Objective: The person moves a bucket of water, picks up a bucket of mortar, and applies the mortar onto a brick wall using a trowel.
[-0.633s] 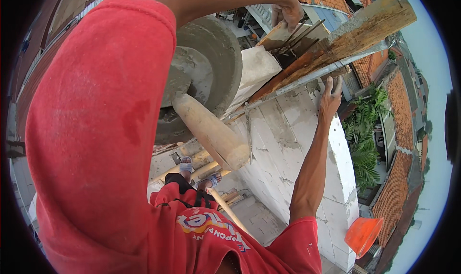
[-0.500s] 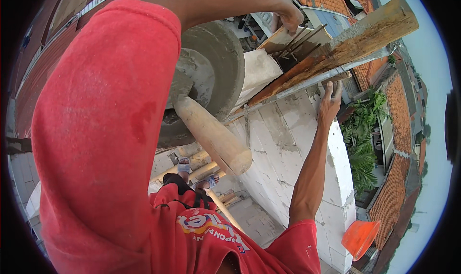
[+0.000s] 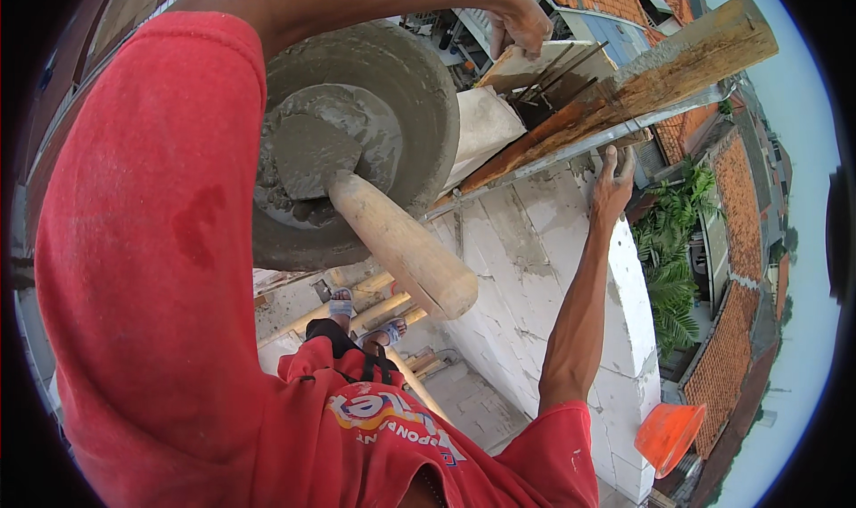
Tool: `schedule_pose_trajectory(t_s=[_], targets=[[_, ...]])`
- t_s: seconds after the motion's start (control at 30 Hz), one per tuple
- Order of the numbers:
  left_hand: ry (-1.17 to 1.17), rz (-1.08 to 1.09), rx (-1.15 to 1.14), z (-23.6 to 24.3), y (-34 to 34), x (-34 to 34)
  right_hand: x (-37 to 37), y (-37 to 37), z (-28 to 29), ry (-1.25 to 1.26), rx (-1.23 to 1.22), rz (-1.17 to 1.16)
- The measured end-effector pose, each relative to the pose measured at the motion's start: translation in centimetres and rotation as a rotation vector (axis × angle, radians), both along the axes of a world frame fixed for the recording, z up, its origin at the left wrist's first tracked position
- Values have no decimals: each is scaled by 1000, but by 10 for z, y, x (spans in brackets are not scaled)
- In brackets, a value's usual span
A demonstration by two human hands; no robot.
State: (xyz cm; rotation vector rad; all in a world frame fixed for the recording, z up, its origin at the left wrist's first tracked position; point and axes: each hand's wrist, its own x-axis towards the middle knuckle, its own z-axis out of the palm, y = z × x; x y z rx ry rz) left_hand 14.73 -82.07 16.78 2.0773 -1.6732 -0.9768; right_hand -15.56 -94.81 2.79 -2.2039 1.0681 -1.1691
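My left hand (image 3: pixel 521 28) hangs over the top edge of a plywood panel (image 3: pixel 526 69), its fingers bent down and apart with nothing visible in them. My right hand (image 3: pixel 613 183) reaches up beside the white block wall (image 3: pixel 571 276), fingers stretched and apart, tips near a small wooden piece under a long mortar-stained board (image 3: pixel 660 67). A metal strip (image 3: pixel 588 143) runs along that board. Left of the wall is a round tub (image 3: pixel 428 116) of wet grey mortar. A trowel-like tool with a flat blade (image 3: pixel 312 156) and a thick wooden handle (image 3: pixel 406 245) rests in it, untouched.
Several thin rods (image 3: pixel 555 73) stick up between plywood and board. An orange bucket (image 3: pixel 670 438) stands by the wall's near end. Bamboo poles (image 3: pixel 379 309) lie below around my feet. Beyond the wall are palm leaves (image 3: pixel 669 267) and tiled roofs (image 3: pixel 736 330), far below.
My left hand has shifted a little left along the plywood's top, and my left arm has swung left, showing more of the mortar tub. My right hand has hardly moved.
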Motion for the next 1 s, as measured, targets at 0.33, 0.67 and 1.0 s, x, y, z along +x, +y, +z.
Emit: schedule_pose_trajectory(t_s=[0.33,0.67,1.0], targets=[[163,9,213,3,-23,14,0,1,4,-1,-11,-10],[-183,17,-80,-3,1,13,1,9,5,-13,11,-45],[-37,5,-255,87,103,9,-44,-11,3,-236,-308,-190]])
